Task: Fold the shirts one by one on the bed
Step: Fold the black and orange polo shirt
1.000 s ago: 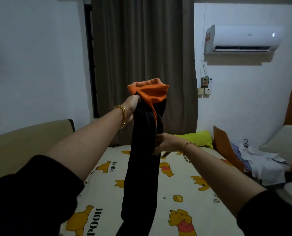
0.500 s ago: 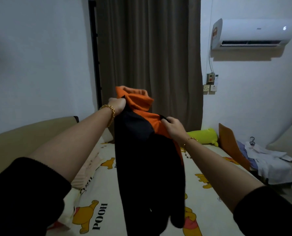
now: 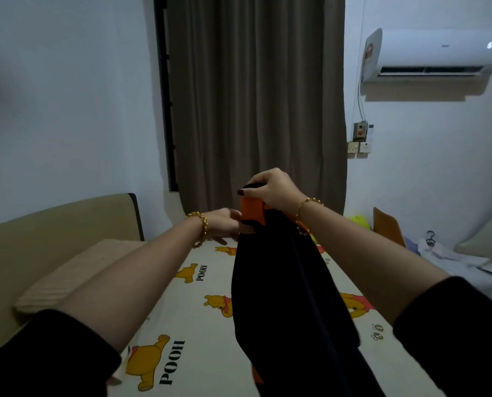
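A black shirt (image 3: 282, 296) with an orange collar part hangs in the air over the bed (image 3: 196, 310), which has a cream sheet printed with yellow bears. My right hand (image 3: 270, 190) grips the shirt's top from above, fingers curled over the bunched cloth. Lower and to the left, my left hand (image 3: 224, 224) is blurred and pinches the shirt's orange edge. The shirt's lower end runs out of the picture at the bottom.
A beige pillow (image 3: 75, 276) and a padded headboard (image 3: 53, 222) lie to the left. Loose pale clothes with a hanger (image 3: 454, 259) are piled at the right, beside an orange board (image 3: 388, 227) and a green soft toy (image 3: 359, 222). Brown curtains hang ahead.
My right hand has risen and taken the shirt's top. My left hand has dropped from the top to the orange edge lower down. The shirt hangs narrower and further right.
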